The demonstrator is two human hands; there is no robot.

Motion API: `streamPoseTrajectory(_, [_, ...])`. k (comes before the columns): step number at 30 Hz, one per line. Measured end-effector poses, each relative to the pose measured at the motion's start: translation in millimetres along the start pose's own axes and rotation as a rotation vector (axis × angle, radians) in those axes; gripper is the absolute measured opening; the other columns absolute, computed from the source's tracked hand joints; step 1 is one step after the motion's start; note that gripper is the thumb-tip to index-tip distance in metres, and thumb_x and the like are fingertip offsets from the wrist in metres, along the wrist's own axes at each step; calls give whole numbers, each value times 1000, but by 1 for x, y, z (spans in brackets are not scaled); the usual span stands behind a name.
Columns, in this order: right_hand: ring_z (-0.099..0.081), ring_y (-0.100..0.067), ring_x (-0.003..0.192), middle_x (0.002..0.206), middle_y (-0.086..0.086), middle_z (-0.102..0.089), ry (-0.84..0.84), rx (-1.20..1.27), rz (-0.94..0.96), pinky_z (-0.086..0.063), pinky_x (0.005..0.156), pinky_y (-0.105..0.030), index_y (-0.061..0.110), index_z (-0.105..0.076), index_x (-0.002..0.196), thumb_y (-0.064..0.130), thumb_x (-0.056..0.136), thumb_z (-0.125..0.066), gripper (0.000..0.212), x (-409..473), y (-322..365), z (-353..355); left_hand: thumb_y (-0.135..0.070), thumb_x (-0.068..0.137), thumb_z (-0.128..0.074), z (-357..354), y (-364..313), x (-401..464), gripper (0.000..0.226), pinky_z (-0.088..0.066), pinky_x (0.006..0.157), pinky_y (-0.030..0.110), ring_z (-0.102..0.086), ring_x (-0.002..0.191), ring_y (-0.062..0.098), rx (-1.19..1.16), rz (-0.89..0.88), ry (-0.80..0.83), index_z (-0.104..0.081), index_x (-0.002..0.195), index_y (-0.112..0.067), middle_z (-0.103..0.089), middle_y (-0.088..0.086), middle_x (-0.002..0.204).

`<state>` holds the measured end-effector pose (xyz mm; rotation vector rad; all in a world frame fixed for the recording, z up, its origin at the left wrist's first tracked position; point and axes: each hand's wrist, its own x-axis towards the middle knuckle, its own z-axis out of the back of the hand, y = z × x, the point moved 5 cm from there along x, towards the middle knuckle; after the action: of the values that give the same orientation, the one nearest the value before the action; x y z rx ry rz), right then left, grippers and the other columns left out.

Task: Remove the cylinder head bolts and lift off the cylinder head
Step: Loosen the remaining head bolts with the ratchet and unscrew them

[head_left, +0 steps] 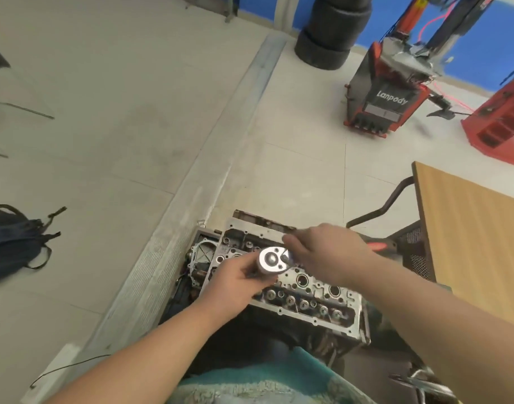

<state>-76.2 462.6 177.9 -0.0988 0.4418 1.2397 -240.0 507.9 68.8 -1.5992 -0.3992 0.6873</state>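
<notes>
The aluminium cylinder head (314,290) lies on the engine block below me, its top full of round valve and plug wells. A chrome ratchet wrench stands over its left half, its round head (272,259) facing the camera. My left hand (238,277) grips the shaft just under that head. My right hand (325,255) holds the ratchet's handle, which runs to the right under the palm; an orange-red grip end (376,246) pokes out beyond it. The bolt under the ratchet is hidden.
A wooden table (468,237) stands at right, with a black mesh chair (410,249) beside the engine. On the floor lie a dark backpack (14,240) at left, stacked tyres (331,33), a red-black tyre changer (387,97) and a red cabinet (500,123).
</notes>
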Motion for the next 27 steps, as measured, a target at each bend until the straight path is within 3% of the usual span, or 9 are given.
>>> streamPoseTrajectory(3, [-61,-9,68,76,9,-65,42,183,9,-45,58,-34,32,-55,84,83,91,-24,60,-30,15,-20,-17,89,-80,-6,4,-5,36,-62,91,30,-76,108,17,19,-22,-58,-79,111,-46,-81,-5,110])
streamPoseTrajectory(5, [-63,-12,66,79,7,-67,85,411,-45,-48,57,-34,32,-59,95,81,92,-40,53,-35,21,-33,-2,93,-76,-8,10,-8,44,-64,88,34,-77,106,21,11,-9,-143,-81,107,-43,-81,-2,108])
streamPoseTrajectory(7, [-61,-16,55,76,3,-69,153,777,-109,-50,51,-33,31,-63,105,69,93,-59,40,-35,23,-43,9,94,-70,-13,13,-15,60,-61,87,22,-76,109,13,-11,-11,-227,-80,109,-48,-81,-6,113])
streamPoseTrajectory(9, [-55,-18,49,70,-1,-67,179,944,-110,-48,47,-31,31,-66,109,61,92,-68,35,-35,19,-47,5,96,-70,-20,8,-21,59,-57,86,13,-74,111,6,-3,-28,-240,-76,117,-50,-79,-9,118])
streamPoseTrajectory(11, [-50,-16,43,61,-1,-63,183,981,-84,-45,47,-30,28,-68,109,58,92,-69,35,-35,16,-41,0,98,-67,-23,3,-23,52,-58,85,15,-74,110,7,-11,-53,-194,-73,122,-46,-79,-6,118])
streamPoseTrajectory(15, [-50,-15,37,47,6,-56,92,1059,5,-44,47,-31,22,-61,81,56,88,-72,36,-32,17,-11,-23,98,-73,-28,-1,-22,25,-52,90,34,-72,109,11,8,-64,-206,-74,115,-40,-78,-1,116])
streamPoseTrajectory(20, [-52,-7,37,47,10,-57,-151,1080,38,-42,42,-26,23,-59,81,67,85,-71,45,-34,-22,15,-51,92,-61,-36,4,-25,38,-44,103,39,-65,125,10,-16,-98,-349,-71,126,-36,-77,-1,121])
streamPoseTrajectory(24, [-59,2,46,77,9,-71,-214,891,-128,-47,45,-18,33,-61,96,70,88,-66,38,-46,-114,-34,-56,97,-48,-38,4,-23,43,-47,104,43,-69,117,20,-90,-125,-399,-76,115,-30,-76,8,108])
streamPoseTrajectory(27, [-66,-4,63,101,7,-72,-222,704,-319,-51,52,-23,31,-58,115,48,99,-65,24,-62,-209,-96,-49,96,-48,-39,1,-20,38,-51,102,46,-71,106,20,-49,-131,-453,-76,101,-23,-75,7,98])
